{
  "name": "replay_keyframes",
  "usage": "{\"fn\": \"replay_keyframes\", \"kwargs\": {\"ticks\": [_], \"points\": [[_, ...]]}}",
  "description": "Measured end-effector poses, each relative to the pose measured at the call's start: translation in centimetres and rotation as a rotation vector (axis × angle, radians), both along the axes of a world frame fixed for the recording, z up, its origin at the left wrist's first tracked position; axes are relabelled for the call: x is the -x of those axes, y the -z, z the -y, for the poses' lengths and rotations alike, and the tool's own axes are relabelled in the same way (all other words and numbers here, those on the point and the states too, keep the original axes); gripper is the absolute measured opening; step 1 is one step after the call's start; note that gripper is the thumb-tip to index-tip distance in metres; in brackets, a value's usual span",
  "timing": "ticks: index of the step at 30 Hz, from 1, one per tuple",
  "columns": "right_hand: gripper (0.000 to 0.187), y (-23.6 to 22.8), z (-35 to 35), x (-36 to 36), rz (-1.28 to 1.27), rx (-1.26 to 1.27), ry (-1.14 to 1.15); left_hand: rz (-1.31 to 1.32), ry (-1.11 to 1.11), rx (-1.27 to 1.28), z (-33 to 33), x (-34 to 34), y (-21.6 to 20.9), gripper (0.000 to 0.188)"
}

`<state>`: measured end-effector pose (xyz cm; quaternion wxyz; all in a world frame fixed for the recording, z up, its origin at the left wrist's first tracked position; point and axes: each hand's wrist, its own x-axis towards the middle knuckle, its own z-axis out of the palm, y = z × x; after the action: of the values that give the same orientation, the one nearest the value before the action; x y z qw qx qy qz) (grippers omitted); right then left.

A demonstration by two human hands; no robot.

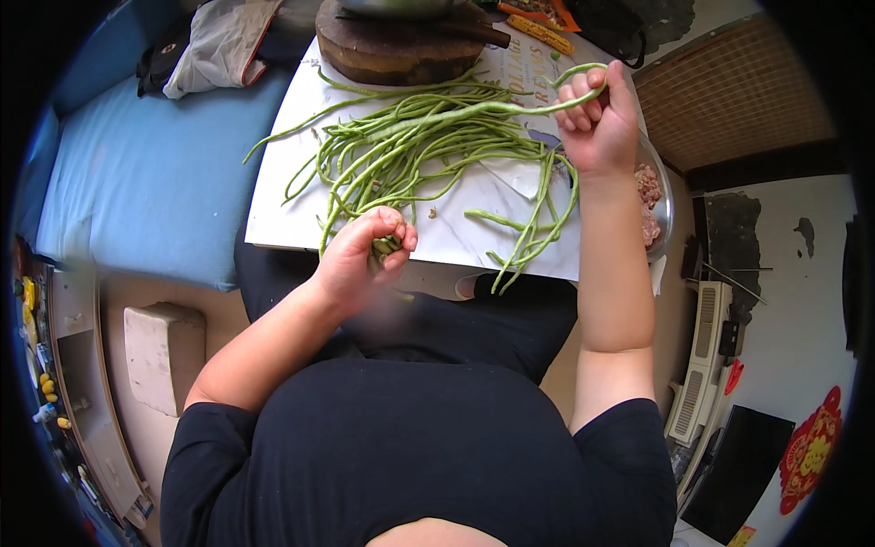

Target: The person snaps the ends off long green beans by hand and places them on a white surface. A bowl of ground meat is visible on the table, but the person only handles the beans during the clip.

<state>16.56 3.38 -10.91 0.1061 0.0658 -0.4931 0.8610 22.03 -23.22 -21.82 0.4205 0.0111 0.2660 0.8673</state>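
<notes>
A loose heap of long green beans (pixel 410 137) lies across the white marbled table (pixel 437 232), with several ends hanging over its front edge. My right hand (pixel 599 118) is raised over the table's right side, fingers curled round one long bean (pixel 492 108) that stretches left to the heap. At the front edge, left of centre, my left hand (pixel 366 255) is closed on a bunch of short green bean pieces (pixel 385 246). Some of those pieces are hidden by the fingers.
A thick round wooden chopping block (pixel 392 59) stands at the table's back with a dark pan on it. Minced meat (pixel 648 196) fills a metal bowl (pixel 668 219) beside my right forearm. A blue sofa (pixel 150 173) is at left, a pale stool (pixel 164 356) below it.
</notes>
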Motion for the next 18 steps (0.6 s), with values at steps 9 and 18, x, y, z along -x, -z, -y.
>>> {"fn": "replay_keyframes", "kwargs": {"ticks": [9, 18], "points": [[0.036, -0.8, 1.6, -4.0, -0.025, 0.115, -0.170, -0.021, 0.088, 0.076, 0.0, 0.0, 0.4, 0.013], [0.036, -1.0, 0.9, -5.2, -0.110, -0.075, -0.086, -0.030, 0.190, 0.038, 0.4, 0.5, -0.6, 0.012]]}}
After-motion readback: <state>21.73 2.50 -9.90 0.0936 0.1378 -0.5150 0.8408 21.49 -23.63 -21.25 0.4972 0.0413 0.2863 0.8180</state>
